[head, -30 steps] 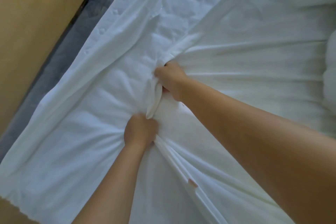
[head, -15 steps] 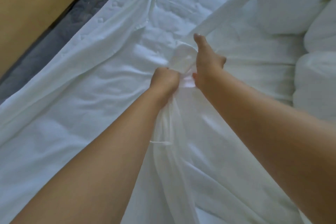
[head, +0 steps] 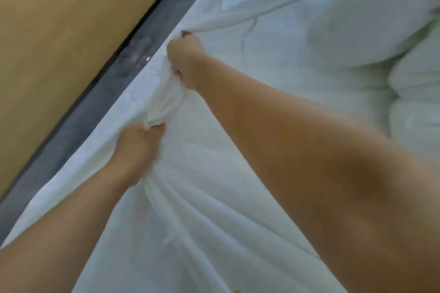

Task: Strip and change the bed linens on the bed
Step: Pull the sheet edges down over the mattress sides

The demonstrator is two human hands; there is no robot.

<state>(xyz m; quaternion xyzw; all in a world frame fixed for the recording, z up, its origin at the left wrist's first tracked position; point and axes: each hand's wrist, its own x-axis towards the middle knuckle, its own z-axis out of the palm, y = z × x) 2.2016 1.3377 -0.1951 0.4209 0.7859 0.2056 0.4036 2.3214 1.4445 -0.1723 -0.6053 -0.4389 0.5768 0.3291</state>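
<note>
- Gripping a white sheet (head: 214, 209) with both hands, a person works over the bed; bare forearms enter from the lower edge of the view.
- The left grip (head: 139, 147) has its fingers curled tight round a bunched fold (head: 164, 102) of the sheet, near the bed's left edge.
- The right grip (head: 188, 62) is a fist closed on the same fold farther up the bed. A taut band of cloth runs from it toward the upper right.
- The sheet lies spread over the bed, creased, with folds radiating from the left grip toward the lower right.
- A quilted white strip of the mattress (head: 140, 93) shows just left of the fold, along the bed's edge.
- A grey strip (head: 102, 100) runs beside the mattress edge; a tan panel (head: 59, 31) lies beyond it.
- Some puffy white bedding (head: 416, 107) is heaped at the right; whether pillows or a duvet cannot be told.
- The view is somewhat blurred.
</note>
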